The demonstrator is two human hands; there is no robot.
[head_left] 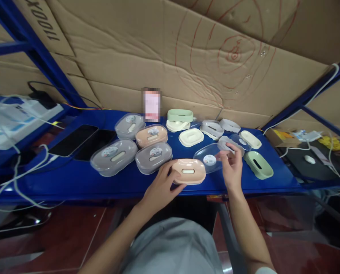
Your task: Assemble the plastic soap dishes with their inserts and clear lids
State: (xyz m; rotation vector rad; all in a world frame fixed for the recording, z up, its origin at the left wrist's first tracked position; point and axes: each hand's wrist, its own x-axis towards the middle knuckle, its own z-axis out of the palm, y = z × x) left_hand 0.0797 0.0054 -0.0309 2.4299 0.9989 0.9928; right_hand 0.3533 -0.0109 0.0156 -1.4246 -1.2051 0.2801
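Observation:
My left hand (161,186) grips the left end of a peach oval soap box (188,171) at the shelf's front edge, thumb below and fingers on top. My right hand (232,163) has its fingers pinched at the right edge of a clear lid (215,158) with a round white label, just behind and right of the peach box. Its fingertips are a little blurred. Left of my hands sit lidded soap boxes, grey ones (153,156) and a peach one (151,136). A green soap box base (259,164) lies to the right of my right hand.
Cream inner trays (191,137), a green base (180,115) and grey parts (212,129) lie at the back of the blue shelf (101,188). Phones (73,140) and white cables (16,182) occupy the left. Cardboard (130,49) walls the back; blue posts (286,102) stand at the sides.

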